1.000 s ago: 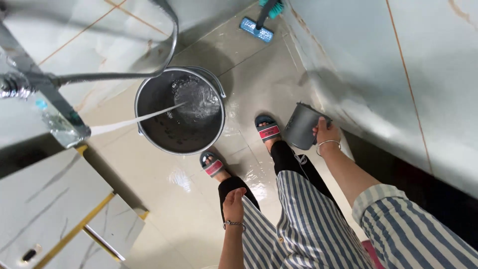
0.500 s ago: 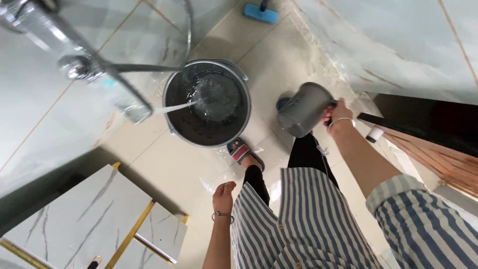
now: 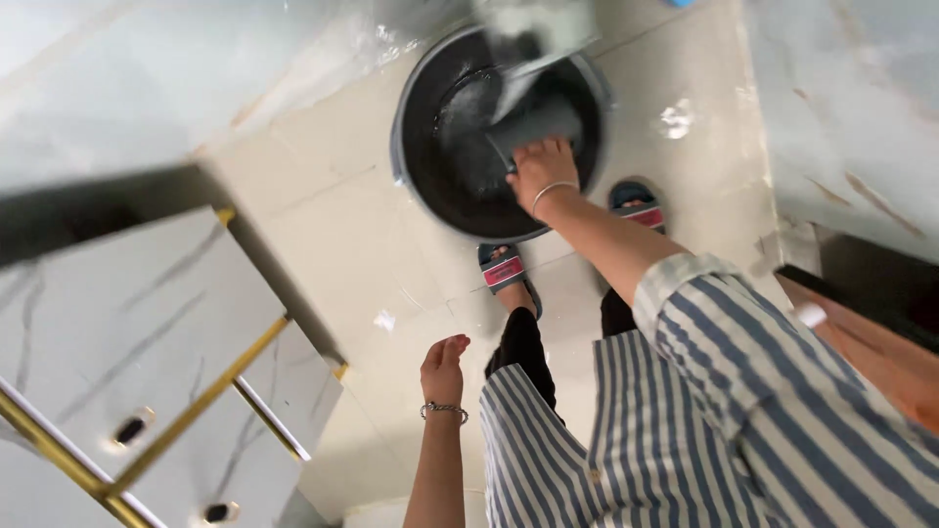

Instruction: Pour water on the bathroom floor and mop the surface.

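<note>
Since the earlier frame, right hand [image 3: 541,166] has carried the cup [image 3: 533,127] from beside the leg into the bucket [image 3: 411,166]. Left hand [image 3: 443,367], nearer, hangs empty, fingers loosely open. Farther off, right fingers grip the cup, mouth tilted toward the water.

open floor tile [image 3: 323,244] lay left of the dark bucket [image 3: 440,166], free for a hand to pass. the marble-look cabinet [image 3: 127,342] with gold trim closed off the lower left. the right hand [image 3: 541,166] and grey scoop [image 3: 533,132] filled the bucket's mouth, blocking its right half. two sandalled feet [image 3: 507,274] stood just below the rim. the left hand [image 3: 443,369] hung in clear space above the floor. the wall [image 3: 851,98] hemmed in the right.
</note>
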